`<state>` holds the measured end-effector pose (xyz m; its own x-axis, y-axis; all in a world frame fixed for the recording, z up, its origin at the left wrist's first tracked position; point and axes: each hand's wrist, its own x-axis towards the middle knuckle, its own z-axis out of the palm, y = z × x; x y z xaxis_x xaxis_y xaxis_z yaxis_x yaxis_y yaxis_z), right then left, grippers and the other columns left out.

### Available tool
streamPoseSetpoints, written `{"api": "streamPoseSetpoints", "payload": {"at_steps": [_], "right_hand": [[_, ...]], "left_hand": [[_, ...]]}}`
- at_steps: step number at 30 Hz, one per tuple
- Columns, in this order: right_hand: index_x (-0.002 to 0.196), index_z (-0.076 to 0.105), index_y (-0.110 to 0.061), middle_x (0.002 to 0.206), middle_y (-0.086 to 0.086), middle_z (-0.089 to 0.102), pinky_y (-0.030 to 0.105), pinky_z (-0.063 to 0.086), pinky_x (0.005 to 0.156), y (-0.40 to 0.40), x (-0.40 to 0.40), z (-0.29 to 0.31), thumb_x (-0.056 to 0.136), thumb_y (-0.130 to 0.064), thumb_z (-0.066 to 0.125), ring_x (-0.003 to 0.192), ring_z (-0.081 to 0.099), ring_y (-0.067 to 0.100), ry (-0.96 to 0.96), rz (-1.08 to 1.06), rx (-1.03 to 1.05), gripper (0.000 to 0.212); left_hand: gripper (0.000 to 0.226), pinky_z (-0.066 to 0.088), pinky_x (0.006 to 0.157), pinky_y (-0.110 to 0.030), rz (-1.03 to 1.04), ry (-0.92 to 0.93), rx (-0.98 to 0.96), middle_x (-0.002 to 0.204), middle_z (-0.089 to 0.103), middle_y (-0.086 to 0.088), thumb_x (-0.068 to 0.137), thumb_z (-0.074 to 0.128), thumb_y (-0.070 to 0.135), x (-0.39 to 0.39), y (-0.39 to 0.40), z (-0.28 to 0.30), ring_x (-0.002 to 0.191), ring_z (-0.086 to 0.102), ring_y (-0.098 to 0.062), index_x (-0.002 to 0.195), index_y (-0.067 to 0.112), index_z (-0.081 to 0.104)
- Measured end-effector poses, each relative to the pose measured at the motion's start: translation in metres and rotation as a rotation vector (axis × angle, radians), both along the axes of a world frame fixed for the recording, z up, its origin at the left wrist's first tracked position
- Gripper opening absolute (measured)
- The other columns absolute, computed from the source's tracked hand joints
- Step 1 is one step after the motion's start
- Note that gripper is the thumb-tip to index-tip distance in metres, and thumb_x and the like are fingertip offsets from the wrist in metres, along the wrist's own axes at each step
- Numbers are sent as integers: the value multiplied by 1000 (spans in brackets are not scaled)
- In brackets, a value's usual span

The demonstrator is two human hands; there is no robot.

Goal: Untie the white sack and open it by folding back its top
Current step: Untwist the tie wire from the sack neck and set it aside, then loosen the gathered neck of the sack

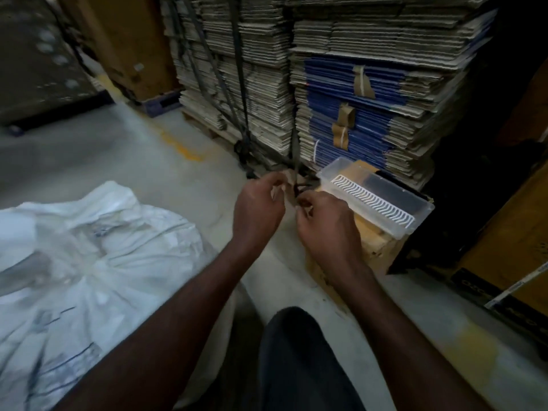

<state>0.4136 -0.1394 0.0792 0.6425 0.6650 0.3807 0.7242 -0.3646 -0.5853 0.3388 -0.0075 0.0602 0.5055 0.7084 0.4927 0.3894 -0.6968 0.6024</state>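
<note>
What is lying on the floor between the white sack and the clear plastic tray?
In the head view, only bare grey floor lies between the white sack and the clear plastic tray; the left hand and right hand hover above it.

**Tight gap ahead, open floor to the left**

Both hands (292, 209) are raised close together in front of the stacked flattened cartons (341, 84), which wall off the far side. Dark straps (240, 93) run down the stack's face to the floor, right by the fingers. A clear plastic tray (376, 197) sits tilted on a wooden block (376, 247), just beside the right hand (323, 221), blocking the right. Yellow boxes (510, 247) close the far right. The white sack (89, 253) fills the lower left. Bare grey floor (133, 155) lies open between sack and cartons, left of the left hand (258, 206).
</note>
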Motion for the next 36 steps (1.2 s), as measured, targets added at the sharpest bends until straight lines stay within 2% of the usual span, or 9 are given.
{"api": "streamPoseSetpoints", "payload": {"at_steps": [5,10,16,21,24,27,30,34,36], "right_hand": [[122,74,-25,116,-2,73,40,59,87,10,-83,12,96,-25,66,99,69,17,0,173,59,27],[114,74,-32,99,-12,76,38,60,76,20,-181,17,93,-25,63,84,69,9,55,362,96,25],[113,73,-35,99,-14,76,30,58,73,37,-279,10,93,-27,63,87,72,7,155,528,18,23],[110,75,-32,95,-13,76,34,61,76,63,-326,12,93,-23,64,82,72,6,159,603,6,23],[108,77,-30,93,-10,78,35,60,76,82,-349,17,92,-21,65,83,73,9,134,630,52,22],[104,79,-26,91,-6,79,35,59,74,104,-361,21,93,-18,66,84,73,14,101,643,107,19],[99,79,-22,89,-5,78,38,59,72,133,-360,14,92,-13,67,79,73,14,49,692,192,17],[114,74,-18,113,-2,75,42,60,83,179,-354,2,90,0,63,95,72,18,-13,797,236,32],[127,69,-20,136,-4,65,39,57,99,204,-352,-1,88,4,63,118,67,18,-57,852,217,46]], "left_hand": [[21,60,88,-38,118,-79,-24,106,79,11,99,65,26,-104,-18,10,97,72,-10,116,30,76],[17,60,84,-40,211,-107,-86,98,78,11,99,62,24,-217,-36,14,96,73,-8,108,32,75],[19,61,84,-41,415,-189,-122,97,78,14,99,64,16,-330,-38,13,94,74,-8,106,29,75],[21,62,87,-42,523,-289,-125,100,78,16,99,65,16,-396,-35,12,98,73,-7,109,31,76],[21,62,84,-41,581,-332,-70,98,79,14,96,66,10,-430,-23,15,93,74,-8,105,26,77],[21,62,84,-42,622,-369,-10,96,79,14,94,69,7,-447,-5,15,90,74,-11,102,25,77],[24,60,91,-39,664,-332,42,106,78,15,93,73,8,-448,20,7,98,72,-13,111,23,77],[53,41,116,-20,654,-215,117,135,69,5,86,79,1,-436,62,-10,133,58,-19,135,17,70],[60,35,121,-21,609,-147,114,147,65,-1,88,79,4,-431,84,-19,141,53,-22,145,14,64]]}}
